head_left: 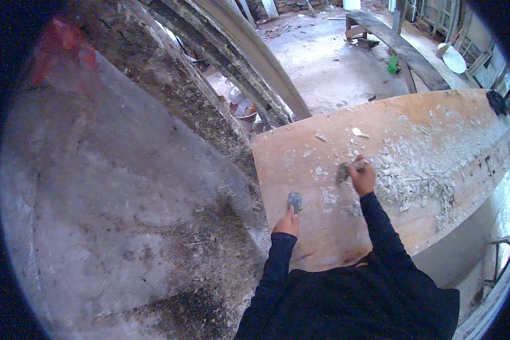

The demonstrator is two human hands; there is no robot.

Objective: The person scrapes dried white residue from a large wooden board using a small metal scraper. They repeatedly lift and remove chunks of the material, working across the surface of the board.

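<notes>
With the left hand (287,224) closed on one scraper (294,200) and the right hand (363,177) gripping another (342,172), keep both blades flat against the board (300,170), pushing toward the crusted plaster (413,178) beyond the right grip.

A wide plywood board (413,130) is being used as a work surface, tilted above a concrete floor (328,62). White plaster scraps (413,175) are being left scattered thickly over its right half, thinner flecks toward its middle.
</notes>
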